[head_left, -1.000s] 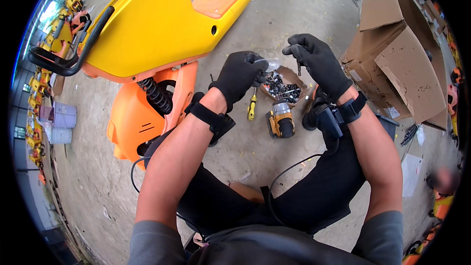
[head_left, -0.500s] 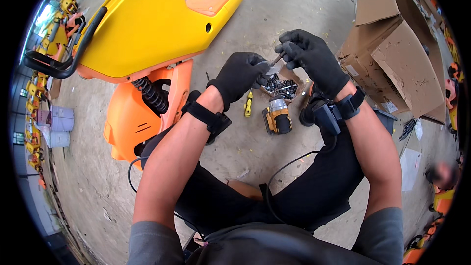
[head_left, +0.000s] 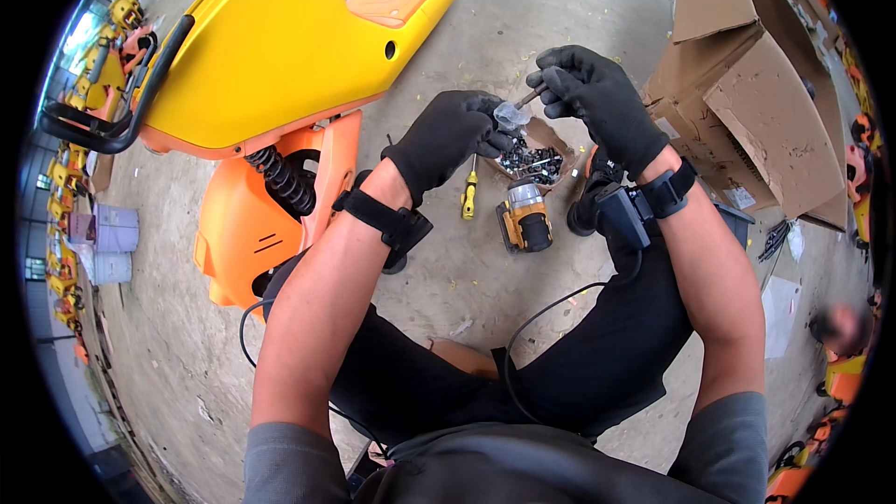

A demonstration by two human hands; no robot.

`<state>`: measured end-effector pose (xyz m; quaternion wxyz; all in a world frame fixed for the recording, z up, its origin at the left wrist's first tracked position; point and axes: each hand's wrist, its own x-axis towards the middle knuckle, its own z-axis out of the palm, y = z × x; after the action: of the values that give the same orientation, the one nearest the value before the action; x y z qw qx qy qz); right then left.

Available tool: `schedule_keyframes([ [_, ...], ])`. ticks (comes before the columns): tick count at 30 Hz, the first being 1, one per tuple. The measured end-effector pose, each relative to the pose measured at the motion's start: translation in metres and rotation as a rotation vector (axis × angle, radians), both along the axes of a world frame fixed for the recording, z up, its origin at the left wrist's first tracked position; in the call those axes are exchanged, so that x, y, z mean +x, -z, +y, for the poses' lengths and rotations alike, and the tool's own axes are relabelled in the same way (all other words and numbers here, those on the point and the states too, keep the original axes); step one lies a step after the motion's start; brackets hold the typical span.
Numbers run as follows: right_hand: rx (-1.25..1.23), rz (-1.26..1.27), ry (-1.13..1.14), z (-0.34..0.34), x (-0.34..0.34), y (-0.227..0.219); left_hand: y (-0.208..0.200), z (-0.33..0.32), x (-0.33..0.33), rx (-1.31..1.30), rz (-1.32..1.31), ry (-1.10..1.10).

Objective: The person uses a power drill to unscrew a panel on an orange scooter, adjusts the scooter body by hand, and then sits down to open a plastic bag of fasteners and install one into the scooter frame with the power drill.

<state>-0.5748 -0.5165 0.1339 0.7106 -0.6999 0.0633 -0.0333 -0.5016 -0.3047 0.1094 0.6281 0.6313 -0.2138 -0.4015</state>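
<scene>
My left hand (head_left: 457,133), in a black glove, pinches a small crumpled piece of clear plastic (head_left: 512,116). A thin dark metal rod (head_left: 531,95) sits between the fingertips of my gloved right hand (head_left: 586,98); its lower end meets the plastic. Whether the rod goes inside the plastic I cannot tell. Beneath both hands is an open cardboard box (head_left: 563,145) with many small dark screws or bolts (head_left: 530,164). A yellow-handled screwdriver (head_left: 469,198) lies on the floor beside it. Just in front of the box stands a yellow and black power tool (head_left: 525,217).
At the left stands a yellow and orange scooter-like vehicle (head_left: 252,47) with a black handlebar and spring. A large open carton (head_left: 737,121) is on the right. White buckets (head_left: 115,233) stand far left. A black cable (head_left: 551,311) runs across my lap.
The clear plastic has turned and shows more fully between my hands. My left hand has shifted slightly up and left, while the right has risen a little with the rod.
</scene>
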Motion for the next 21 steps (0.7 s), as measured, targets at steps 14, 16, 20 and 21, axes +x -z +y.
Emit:
schedule_keyframes([
  [14, -0.022, 0.033, -0.091, -0.001, -0.003, -0.001, 0.001, -0.004, -0.002, 0.073, -0.133, -0.018],
  [16, -0.025, 0.035, -0.098, 0.000, -0.004, -0.001, 0.002, -0.004, -0.002, 0.078, -0.146, -0.019],
  [20, -0.004, 0.034, -0.125, 0.000, -0.004, -0.002, 0.008, -0.003, 0.001, 0.081, -0.183, -0.010],
  [21, 0.008, 0.036, -0.134, 0.000, -0.003, -0.001, 0.010, -0.003, 0.002, 0.083, -0.195, -0.010],
])
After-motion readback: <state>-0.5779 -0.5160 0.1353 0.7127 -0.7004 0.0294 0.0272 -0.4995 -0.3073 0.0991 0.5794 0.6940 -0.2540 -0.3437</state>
